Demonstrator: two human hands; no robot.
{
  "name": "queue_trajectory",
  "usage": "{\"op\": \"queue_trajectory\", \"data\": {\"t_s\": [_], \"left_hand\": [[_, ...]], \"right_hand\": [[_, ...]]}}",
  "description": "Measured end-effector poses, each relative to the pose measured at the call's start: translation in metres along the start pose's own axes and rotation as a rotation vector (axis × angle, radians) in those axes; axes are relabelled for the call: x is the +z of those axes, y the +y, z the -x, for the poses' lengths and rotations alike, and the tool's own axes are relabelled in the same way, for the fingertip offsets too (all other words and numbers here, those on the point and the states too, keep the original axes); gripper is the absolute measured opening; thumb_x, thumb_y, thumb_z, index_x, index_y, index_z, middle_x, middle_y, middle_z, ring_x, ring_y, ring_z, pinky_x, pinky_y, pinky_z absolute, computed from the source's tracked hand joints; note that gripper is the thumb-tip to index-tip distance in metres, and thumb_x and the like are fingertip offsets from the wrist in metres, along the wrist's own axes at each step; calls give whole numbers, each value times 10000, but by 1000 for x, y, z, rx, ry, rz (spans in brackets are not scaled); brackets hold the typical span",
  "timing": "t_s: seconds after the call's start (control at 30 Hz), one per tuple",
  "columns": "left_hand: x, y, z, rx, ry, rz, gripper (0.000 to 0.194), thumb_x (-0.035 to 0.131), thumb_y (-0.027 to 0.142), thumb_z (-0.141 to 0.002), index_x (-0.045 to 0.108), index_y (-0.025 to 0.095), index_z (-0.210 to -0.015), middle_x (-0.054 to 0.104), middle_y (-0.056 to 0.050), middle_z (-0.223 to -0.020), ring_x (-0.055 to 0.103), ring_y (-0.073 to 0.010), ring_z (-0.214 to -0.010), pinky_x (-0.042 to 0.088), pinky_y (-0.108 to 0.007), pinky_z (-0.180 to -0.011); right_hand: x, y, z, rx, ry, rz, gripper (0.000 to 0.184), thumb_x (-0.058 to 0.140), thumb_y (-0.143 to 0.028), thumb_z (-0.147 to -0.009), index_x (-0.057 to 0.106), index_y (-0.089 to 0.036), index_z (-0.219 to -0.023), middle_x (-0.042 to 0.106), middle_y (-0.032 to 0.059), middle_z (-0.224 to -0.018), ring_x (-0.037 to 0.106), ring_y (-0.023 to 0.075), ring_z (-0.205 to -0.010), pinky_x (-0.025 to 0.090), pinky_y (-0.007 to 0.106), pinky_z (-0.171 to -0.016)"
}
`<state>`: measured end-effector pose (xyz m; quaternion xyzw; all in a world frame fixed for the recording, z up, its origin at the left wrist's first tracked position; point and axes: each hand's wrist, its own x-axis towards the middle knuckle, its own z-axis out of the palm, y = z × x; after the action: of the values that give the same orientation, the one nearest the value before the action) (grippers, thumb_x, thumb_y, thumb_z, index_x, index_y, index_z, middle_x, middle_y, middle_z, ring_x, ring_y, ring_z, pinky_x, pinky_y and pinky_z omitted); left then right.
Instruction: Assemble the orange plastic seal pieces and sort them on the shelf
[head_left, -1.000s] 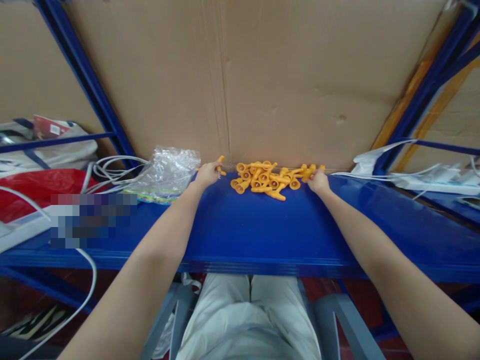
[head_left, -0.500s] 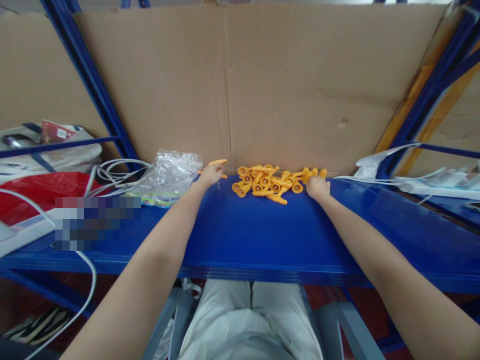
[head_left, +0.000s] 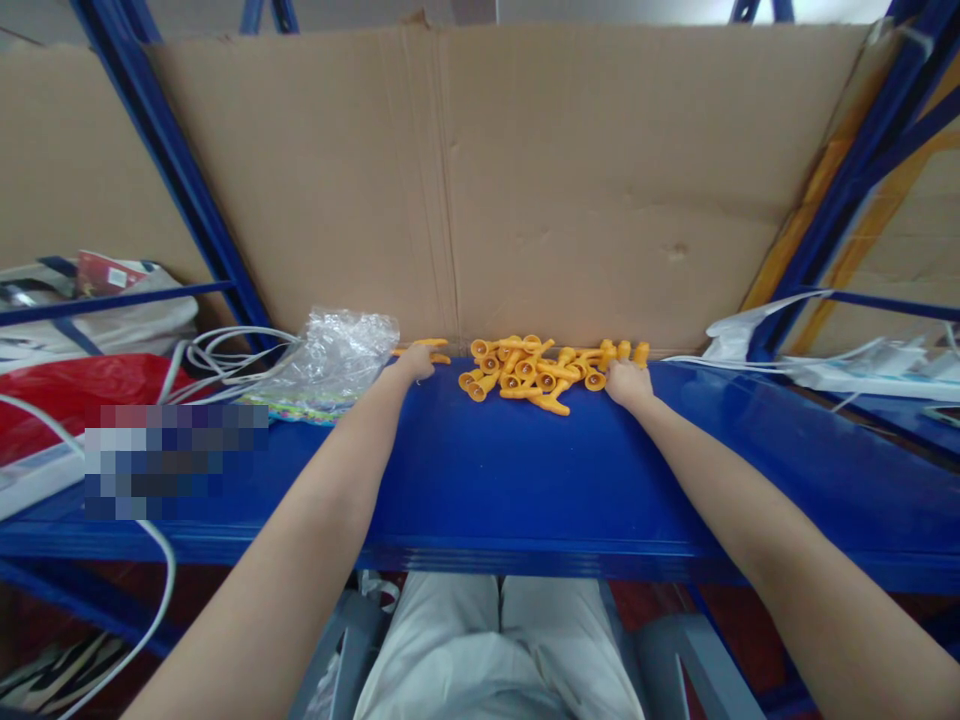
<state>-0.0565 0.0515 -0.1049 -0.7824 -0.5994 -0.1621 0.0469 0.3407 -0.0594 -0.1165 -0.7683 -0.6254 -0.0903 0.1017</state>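
Several orange plastic pieces point(head_left: 525, 370) lie in a loose pile at the back of the blue tabletop, each with a hollow cup end and a tapering or forked body. Left of the pile, my left hand point(head_left: 417, 362) has its fingers curled at an orange piece point(head_left: 431, 343); another orange piece point(head_left: 441, 359) shows beside the fingertips. At the pile's right end, my right hand point(head_left: 628, 383) is closed, its fingers pointing into the pieces. What it grips is hidden. Just behind it, a few orange pieces point(head_left: 624, 350) stand upright near the cardboard.
A cardboard sheet point(head_left: 585, 190) walls off the back. Clear plastic bags point(head_left: 330, 350) and white cables point(head_left: 232, 350) lie left, with a red bag point(head_left: 82, 395). On the right are a white power strip point(head_left: 855, 372) and cables. Blue posts point(head_left: 180, 180) frame both sides.
My left hand has lowered the orange piece it held up, bringing it down beside the other. My right hand has shifted slightly left against the pile's end. The camera view has tilted a little.
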Motion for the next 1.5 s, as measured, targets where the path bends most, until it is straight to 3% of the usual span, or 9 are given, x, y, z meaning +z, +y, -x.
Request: {"op": "queue_trajectory", "data": {"t_s": [0.1,0.23,0.5,0.8,0.93,1.13,1.27,1.37,1.5], "left_hand": [[0,4,5,-51,-61,-55,656,604,23,-746,701,144,-1383,728,-169,-1348,656,-312,-1319,526,-373,-1109],[-1,5,8,-56,-36,-71,648,612,30,-736,723,152,-1363,715,-180,-1358,685,-313,-1269,528,-384,-1118],[-3,7,5,89,-84,-15,645,554,58,-697,771,202,-1287,780,-60,-1264,694,-229,-1245,515,-292,-1117],[-4,23,0,4,-178,-40,639,580,108,-717,745,163,-1332,729,-142,-1356,721,-283,-1203,541,-312,-1058],[-6,27,0,-31,-219,-98,666,585,102,-722,726,200,-1366,704,-137,-1401,710,-290,-1230,542,-314,-1055],[-10,31,2,-56,-233,-126,671,602,122,-756,693,231,-1411,704,-111,-1408,698,-276,-1252,535,-284,-1048],[-18,33,3,-60,-157,-108,611,643,192,-795,700,214,-1403,744,-129,-1327,705,-320,-1226,546,-333,-1045],[-28,35,2,-27,-80,-91,621,679,250,-803,683,214,-1423,736,-103,-1337,669,-307,-1277,526,-300,-1067],[-43,45,1,38,-28,-50,616,641,256,-838,652,195,-1450,707,-105,-1363,648,-280,-1296,512,-288,-1077]], "right_hand": [[-2,-1,2,7,-7,6,527,309,-171,-1005,595,-42,-1429,631,290,-1385,597,376,-1327,451,467,-1081],[-2,-1,1,-1,-9,-4,539,297,-169,-1000,596,-32,-1427,621,299,-1399,589,385,-1334,454,488,-1084],[9,7,-9,-28,32,-92,510,369,-203,-965,632,-70,-1382,649,297,-1350,597,416,-1308,467,551,-1059],[14,11,-13,-47,47,-136,500,391,-195,-962,631,-105,-1391,649,280,-1355,594,424,-1300,457,566,-1058],[10,8,-9,-34,41,-132,502,366,-190,-978,631,-68,-1385,637,308,-1362,593,432,-1314,454,566,-1066],[10,9,-9,-20,41,-133,466,381,-203,-979,658,-100,-1340,649,278,-1351,588,406,-1326,462,539,-1069],[12,12,-11,15,102,-163,448,382,-180,-959,689,-135,-1282,646,247,-1372,595,383,-1317,467,520,-1070],[11,9,-13,9,134,-261,464,331,-222,-1005,698,-126,-1272,690,239,-1311,640,368,-1263,485,485,-1055],[10,-2,-15,-49,58,-425,456,359,-345,-1051,742,-149,-1203,758,187,-1192,693,320,-1179,528,397,-994]]}}
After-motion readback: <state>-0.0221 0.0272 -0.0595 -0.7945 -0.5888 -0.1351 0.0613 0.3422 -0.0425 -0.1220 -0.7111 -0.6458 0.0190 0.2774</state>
